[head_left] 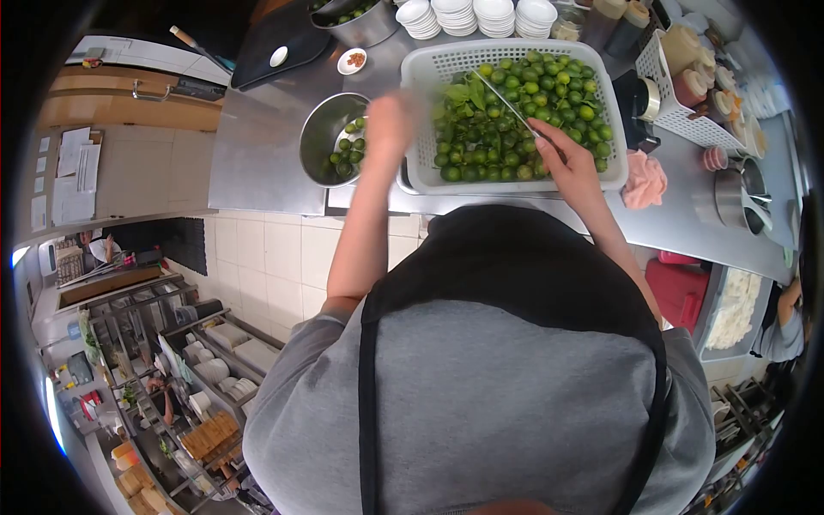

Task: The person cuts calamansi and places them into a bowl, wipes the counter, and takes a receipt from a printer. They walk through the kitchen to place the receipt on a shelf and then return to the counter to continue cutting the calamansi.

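Small green citrus fruits [558,86] with some leaves fill a white perforated basket [614,112] on the steel counter. My right hand [571,163], at the basket's front right, is closed round the handle of a knife [506,96], whose thin blade points up and left over the fruits. My left hand [390,124] is between the basket's left edge and a steel bowl [314,142]; motion blurs its fingers, and whether they hold anything is unclear. Several of the green fruits lie in that bowl.
Stacked white dishes [493,19] line the back. A small dish [352,61] of reddish bits stands behind the bowl. A pink cloth [644,180] lies right of the basket. Sauce bottles [682,47] stand in a white crate [678,112] farther right. A co-worker [783,330] is at the far right.
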`<act>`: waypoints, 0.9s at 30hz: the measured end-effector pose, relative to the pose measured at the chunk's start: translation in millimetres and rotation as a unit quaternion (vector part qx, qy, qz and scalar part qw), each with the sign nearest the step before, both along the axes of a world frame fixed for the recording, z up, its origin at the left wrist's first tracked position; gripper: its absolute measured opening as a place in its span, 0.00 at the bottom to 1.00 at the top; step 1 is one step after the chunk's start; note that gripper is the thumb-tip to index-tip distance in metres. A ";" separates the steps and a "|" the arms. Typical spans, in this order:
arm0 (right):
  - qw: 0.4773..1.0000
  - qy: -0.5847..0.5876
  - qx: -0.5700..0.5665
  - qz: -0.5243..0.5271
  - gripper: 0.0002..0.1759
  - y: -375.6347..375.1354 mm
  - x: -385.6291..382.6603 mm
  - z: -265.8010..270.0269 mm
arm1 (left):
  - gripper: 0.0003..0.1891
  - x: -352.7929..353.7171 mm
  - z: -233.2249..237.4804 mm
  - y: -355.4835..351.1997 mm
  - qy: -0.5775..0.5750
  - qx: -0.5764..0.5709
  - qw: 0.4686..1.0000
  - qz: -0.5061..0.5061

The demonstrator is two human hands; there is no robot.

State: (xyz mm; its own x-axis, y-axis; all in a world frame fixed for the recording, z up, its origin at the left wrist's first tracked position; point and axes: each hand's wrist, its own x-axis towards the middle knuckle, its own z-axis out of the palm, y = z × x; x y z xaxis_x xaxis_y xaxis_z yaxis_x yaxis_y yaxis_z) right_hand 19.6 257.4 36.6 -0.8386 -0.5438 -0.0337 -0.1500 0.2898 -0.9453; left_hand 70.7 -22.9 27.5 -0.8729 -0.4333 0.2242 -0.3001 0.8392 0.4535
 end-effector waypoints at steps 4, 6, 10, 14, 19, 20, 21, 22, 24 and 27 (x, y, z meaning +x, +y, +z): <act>0.999 0.011 -0.034 -0.002 0.17 -2.3 4.5 1.0 | 0.08 -42.6 -32.5 39.5 -0.129 -0.010 0.990 -0.049; 0.999 0.011 -0.036 -0.005 0.17 -0.2 6.4 -1.9 | 0.11 -55.1 -44.2 44.5 -0.139 -0.051 0.987 -0.061; 0.999 0.003 -0.036 -0.017 0.17 6.0 4.6 -4.6 | 0.13 -50.5 -29.3 32.2 -0.121 0.109 0.982 -0.097; 0.998 -0.020 -0.050 -0.029 0.17 8.7 1.3 -4.9 | 0.14 -29.8 -1.3 21.3 -0.024 0.591 0.799 -0.107; 0.999 0.003 -0.047 -0.025 0.16 0.7 0.9 -3.3 | 0.17 -13.4 8.6 20.5 0.019 0.688 0.711 -0.143; 0.999 0.008 -0.047 -0.023 0.16 -0.7 1.5 -2.7 | 0.17 -11.0 11.4 23.0 0.020 0.689 0.710 -0.143; 0.999 0.008 -0.046 -0.022 0.16 -1.4 2.3 -2.6 | 0.18 -8.3 17.0 26.9 0.040 0.705 0.694 -0.141; 0.998 0.004 -0.052 -0.020 0.16 -2.0 3.5 -2.8 | 0.19 -6.6 19.8 28.9 0.060 0.720 0.677 -0.138; 0.998 0.000 -0.057 -0.015 0.16 -2.4 5.4 -4.2 | 0.19 -5.8 18.9 26.2 0.060 0.738 0.656 -0.144; 0.998 -0.009 -0.063 -0.012 0.16 -1.5 7.0 -6.2 | 0.20 -5.7 9.1 25.8 0.076 0.742 0.651 -0.143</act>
State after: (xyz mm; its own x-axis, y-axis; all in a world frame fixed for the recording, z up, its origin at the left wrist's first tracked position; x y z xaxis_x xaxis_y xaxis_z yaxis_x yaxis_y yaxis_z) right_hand 26.7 255.9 30.4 -0.8513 -0.5244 0.0196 -0.1280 0.1713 -0.9769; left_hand 65.0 2.9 36.7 -0.9820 -0.0955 -0.1628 -0.0854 -0.5448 0.8342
